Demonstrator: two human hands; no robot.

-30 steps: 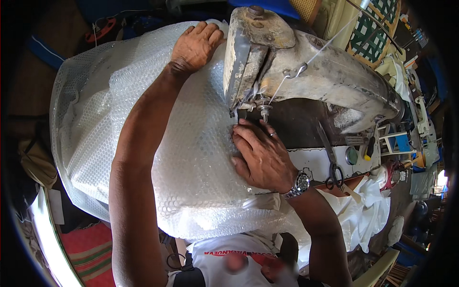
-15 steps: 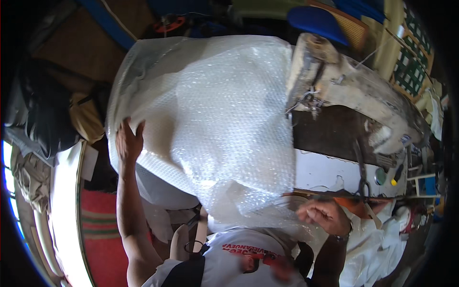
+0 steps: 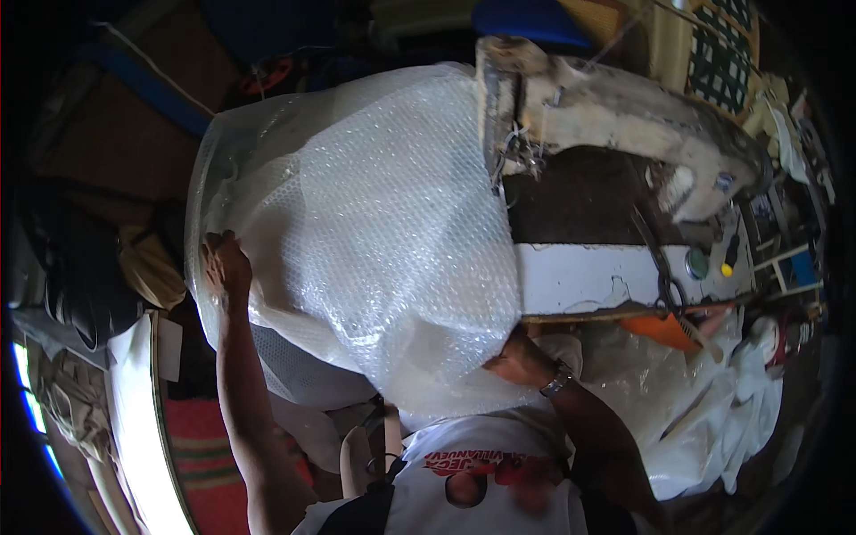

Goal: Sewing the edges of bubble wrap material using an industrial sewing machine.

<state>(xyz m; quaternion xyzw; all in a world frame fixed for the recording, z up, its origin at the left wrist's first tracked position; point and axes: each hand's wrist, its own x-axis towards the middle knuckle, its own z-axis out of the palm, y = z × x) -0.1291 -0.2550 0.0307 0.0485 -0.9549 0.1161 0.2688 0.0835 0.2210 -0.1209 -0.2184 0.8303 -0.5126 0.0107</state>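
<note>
A big sheet of clear bubble wrap [image 3: 392, 205] drapes over the sewing table, its front part hanging in folds toward my body. At the sheet's left side my left hand [image 3: 227, 266] has its fingers curled, closed on the plastic. My right hand [image 3: 524, 361], with a metal watch on the wrist, is closed on the sheet's near right edge; its fingertips are partly hidden by the plastic. Just right of the sheet stands a worn, pale industrial sewing machine [image 3: 615, 111], its needle end beside the wrap's edge.
Dark scissors [image 3: 662, 267], a round green-topped container [image 3: 696, 262] and a yellow-handled tool [image 3: 731, 256] lie on the white table part [image 3: 580, 281]. White plastic sheeting [image 3: 678, 419] lies at the lower right. A blue seat [image 3: 530, 22] stands behind the machine.
My right hand has moved left and up onto the bubble wrap's near edge and closed. My left hand's spread fingers have curled in. The view has shifted, so the machine appears farther left.
</note>
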